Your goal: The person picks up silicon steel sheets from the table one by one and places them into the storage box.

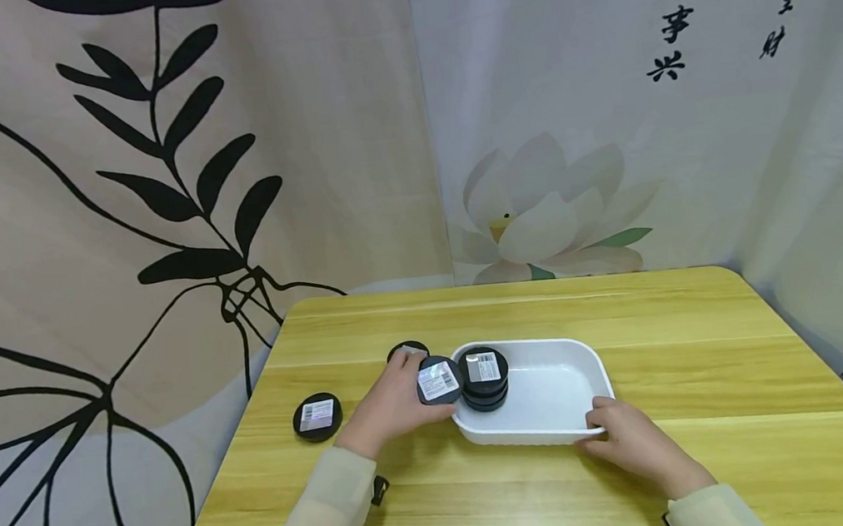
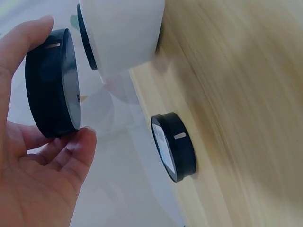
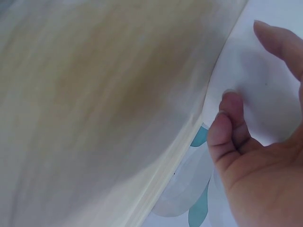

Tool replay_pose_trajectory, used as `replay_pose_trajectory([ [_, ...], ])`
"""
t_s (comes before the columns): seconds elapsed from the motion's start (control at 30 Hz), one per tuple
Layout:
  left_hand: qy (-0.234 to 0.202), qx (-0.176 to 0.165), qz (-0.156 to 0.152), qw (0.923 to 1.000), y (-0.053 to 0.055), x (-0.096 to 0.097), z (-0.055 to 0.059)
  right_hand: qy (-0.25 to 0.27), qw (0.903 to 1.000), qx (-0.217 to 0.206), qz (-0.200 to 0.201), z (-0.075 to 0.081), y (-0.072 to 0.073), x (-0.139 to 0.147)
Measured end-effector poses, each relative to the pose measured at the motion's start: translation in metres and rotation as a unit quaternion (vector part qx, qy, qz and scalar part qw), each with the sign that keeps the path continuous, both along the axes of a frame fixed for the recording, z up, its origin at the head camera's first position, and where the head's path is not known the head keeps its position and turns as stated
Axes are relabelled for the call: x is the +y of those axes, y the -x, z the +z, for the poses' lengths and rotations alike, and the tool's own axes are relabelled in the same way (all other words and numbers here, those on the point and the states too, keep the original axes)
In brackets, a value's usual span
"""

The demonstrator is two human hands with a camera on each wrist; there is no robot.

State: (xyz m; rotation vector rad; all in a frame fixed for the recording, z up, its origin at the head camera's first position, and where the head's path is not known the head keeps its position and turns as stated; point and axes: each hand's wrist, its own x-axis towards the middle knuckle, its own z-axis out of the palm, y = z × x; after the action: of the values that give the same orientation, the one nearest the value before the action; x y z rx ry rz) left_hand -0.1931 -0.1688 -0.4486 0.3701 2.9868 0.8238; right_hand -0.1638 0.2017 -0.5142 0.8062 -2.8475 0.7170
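My left hand (image 1: 402, 400) holds a flat round black tin (image 1: 439, 380) by its edge, between thumb and fingers. The tin is tilted, its white barcode label facing up, and overlaps the left end of a white tray (image 1: 567, 430) in the head view. In that end of the tray stands a stack of similar tins (image 1: 483, 366). At the tray's near right corner, my right hand (image 1: 629, 441) grips the rim, fingers over the edge and thumb lower outside.
One labelled black tin (image 1: 317, 417) lies on the wooden table (image 1: 699, 339), left of my left hand. Another tin (image 1: 406, 348) sits just behind that hand, partly hidden by it. Beyond the table's back edge hangs a printed curtain (image 1: 350, 135).
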Motion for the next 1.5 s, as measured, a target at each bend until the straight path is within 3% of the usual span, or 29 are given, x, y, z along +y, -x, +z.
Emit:
replay_pose_trajectory([
  [0.47,0.022,0.007,-0.023,0.9995,0.013,0.010,0.008,0.004,1.0000,0.002,-0.002,0.000,0.000,0.000],
  [1.5,0.020,0.002,-0.026,0.9994,0.021,0.019,0.006,0.005,1.0000,-0.004,-0.006,-0.001,0.001,0.000],
])
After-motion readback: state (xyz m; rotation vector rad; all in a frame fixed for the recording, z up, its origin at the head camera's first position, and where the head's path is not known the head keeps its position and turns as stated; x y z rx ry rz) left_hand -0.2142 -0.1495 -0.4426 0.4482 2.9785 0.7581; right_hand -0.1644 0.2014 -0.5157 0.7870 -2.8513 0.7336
